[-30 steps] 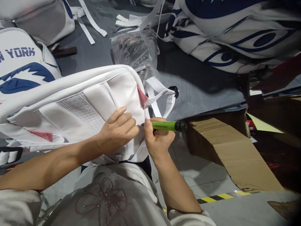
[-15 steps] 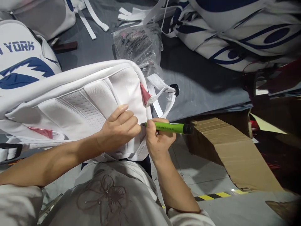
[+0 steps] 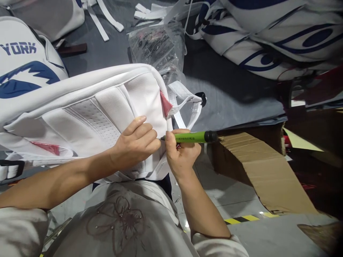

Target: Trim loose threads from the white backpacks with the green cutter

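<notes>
A white backpack [image 3: 88,107] lies on its side across my lap, its padded back panel facing up. My left hand [image 3: 136,142] presses on the panel with fingers curled, pinching the fabric near its right edge. In my right hand [image 3: 180,153] is a green pen-shaped tool [image 3: 191,136] with a black end, gripped tight. Its tip touches the backpack just beside my left fingertips. White straps [image 3: 187,101] with a black buckle hang off the bag's right end.
A clear plastic bag [image 3: 158,44] lies beyond the backpack on the grey table [image 3: 227,96]. White and blue printed bags [image 3: 268,43] pile at the back right, another [image 3: 24,60] at the left. A cardboard box [image 3: 257,167] stands right of my hands. Loose white straps [image 3: 104,19] lie at the back.
The tool's tip has shifted slightly along the backpack's edge, and the backpack has moved a little upward. My left hand keeps its hold.
</notes>
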A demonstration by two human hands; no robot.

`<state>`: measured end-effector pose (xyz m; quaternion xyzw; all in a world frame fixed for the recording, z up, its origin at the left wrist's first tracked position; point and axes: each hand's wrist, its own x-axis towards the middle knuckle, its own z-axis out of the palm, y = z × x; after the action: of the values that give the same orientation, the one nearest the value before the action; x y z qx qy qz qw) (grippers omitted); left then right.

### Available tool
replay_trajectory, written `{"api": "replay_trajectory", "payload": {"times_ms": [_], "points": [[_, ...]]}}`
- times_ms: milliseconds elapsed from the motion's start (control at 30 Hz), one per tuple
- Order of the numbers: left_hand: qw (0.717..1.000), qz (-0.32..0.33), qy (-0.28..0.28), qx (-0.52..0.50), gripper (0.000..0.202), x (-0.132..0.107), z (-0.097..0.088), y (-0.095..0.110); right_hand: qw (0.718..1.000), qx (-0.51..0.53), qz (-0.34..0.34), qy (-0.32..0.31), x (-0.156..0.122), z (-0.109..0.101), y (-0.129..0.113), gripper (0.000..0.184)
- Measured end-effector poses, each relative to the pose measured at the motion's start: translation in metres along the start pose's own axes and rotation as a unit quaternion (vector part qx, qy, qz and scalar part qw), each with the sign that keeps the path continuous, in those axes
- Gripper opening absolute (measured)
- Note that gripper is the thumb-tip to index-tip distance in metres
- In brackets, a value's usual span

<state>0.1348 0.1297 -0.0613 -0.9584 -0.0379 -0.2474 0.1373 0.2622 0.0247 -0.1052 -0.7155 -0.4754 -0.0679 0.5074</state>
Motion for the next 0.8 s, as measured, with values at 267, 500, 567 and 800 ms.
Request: {"api": "replay_trajectory", "payload": {"times_ms": [267, 500, 567, 800], "points": [[1.000, -0.002, 0.014, 0.003, 0.017, -0.001, 0.001, 0.000, 0.995, 0.013, -0.029, -0.094, 0.017, 0.001, 0.003, 0.028], [1.000, -0.002, 0.007, 0.008, 0.017, 0.000, 0.001, -0.001, 0.985, 0.010, -0.017, -0.169, 0.027, -0.002, 0.007, 0.034], [1.000, -0.003, 0.010, 0.009, 0.017, 0.000, 0.001, -0.001, 0.987, 0.005, -0.014, -0.163, 0.028, -0.005, 0.009, 0.034], [0.999, -0.017, -0.027, -0.038, 0.019, -0.002, -0.001, -0.002, 0.980, 0.040, -0.006, -0.194, 0.035, -0.010, 0.014, 0.037]]}}
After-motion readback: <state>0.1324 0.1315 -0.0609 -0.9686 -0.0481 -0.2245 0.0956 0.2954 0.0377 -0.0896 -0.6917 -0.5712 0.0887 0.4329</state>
